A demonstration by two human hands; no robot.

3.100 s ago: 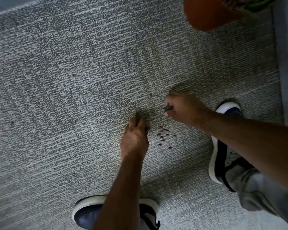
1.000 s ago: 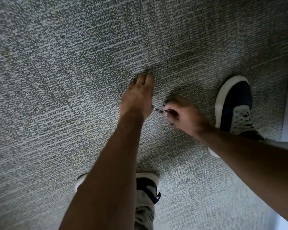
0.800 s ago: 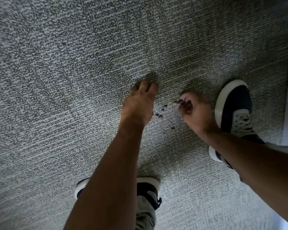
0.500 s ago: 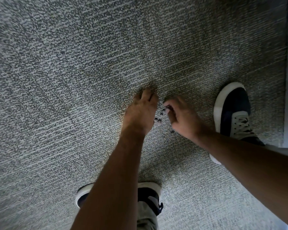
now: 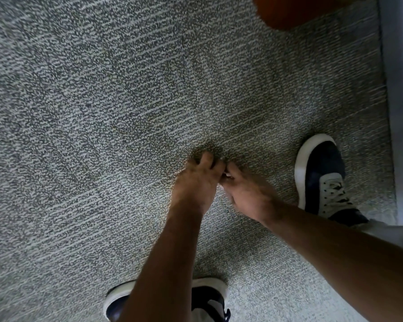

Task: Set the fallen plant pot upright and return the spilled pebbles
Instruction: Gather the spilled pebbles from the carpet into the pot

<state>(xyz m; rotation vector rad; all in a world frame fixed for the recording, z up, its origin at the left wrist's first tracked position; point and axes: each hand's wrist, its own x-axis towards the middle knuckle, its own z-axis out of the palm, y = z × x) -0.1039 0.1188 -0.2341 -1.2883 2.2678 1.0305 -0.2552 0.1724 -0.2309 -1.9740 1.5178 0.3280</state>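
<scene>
The orange plant pot (image 5: 296, 10) is cut off by the top edge at the upper right, and only its rounded side shows. My left hand (image 5: 198, 184) presses its fingertips and edge onto the grey carpet, fingers fairly straight. My right hand (image 5: 247, 194) is right against it, thumb and curled fingers pinching at the spot where the spilled pebbles lie. Both hands cover the pebbles, and none show on the carpet around them. The right hand is blurred.
My right shoe (image 5: 321, 180) stands just right of the hands and my left shoe (image 5: 207, 298) is at the bottom edge. A pale wall or skirting (image 5: 400, 112) runs along the right side. Grey carpet (image 5: 102, 112) fills the left.
My right hand has moved left until it touches my left hand, covering the loose pebbles seen between them. The view has tilted up, bringing the orange pot back in at the top.
</scene>
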